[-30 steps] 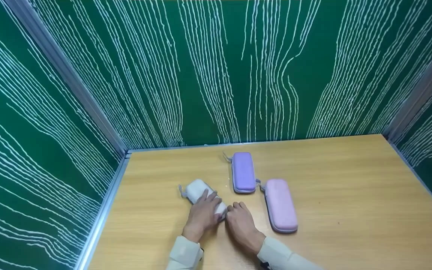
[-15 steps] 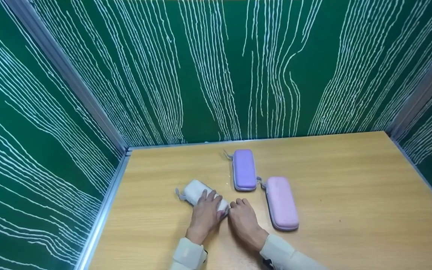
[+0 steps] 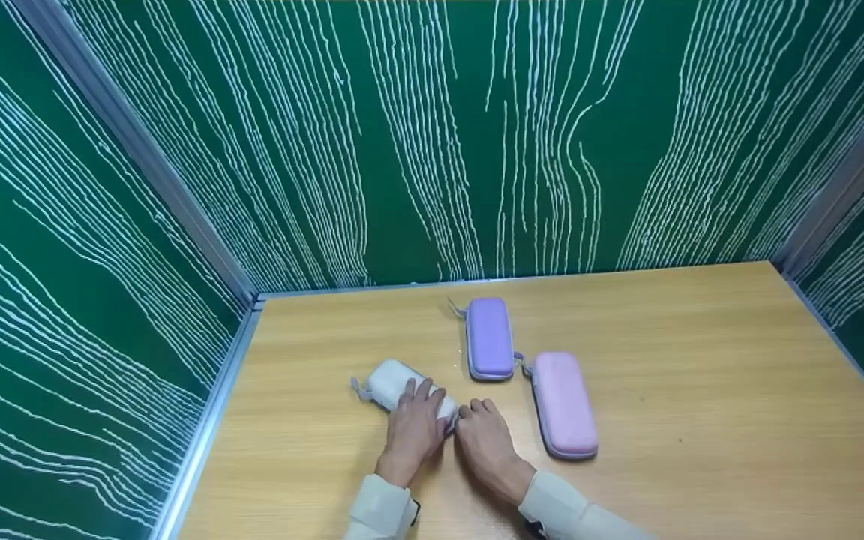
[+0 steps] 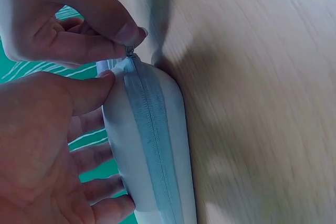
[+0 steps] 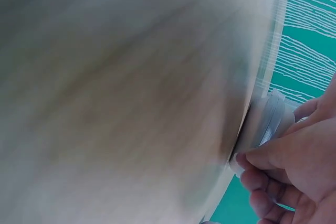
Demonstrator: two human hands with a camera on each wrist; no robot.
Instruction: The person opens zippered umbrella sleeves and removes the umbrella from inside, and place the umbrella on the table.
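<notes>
Case [image 3: 391,381], pale, under my left hand [image 3: 413,429], its parted fingers holding on; just beside them, my right hand [image 3: 486,441] pinches the zipper pull [image 4: 130,52] tightly.

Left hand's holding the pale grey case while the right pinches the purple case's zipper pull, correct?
Not quite: the right hand pinches the zipper pull of the same pale grey case the left hand holds; the left wrist view shows it.

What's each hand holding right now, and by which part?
The left hand holds the white case over its top, toward the end opposite its strap; the right hand pinches the zipper pull there.
</notes>
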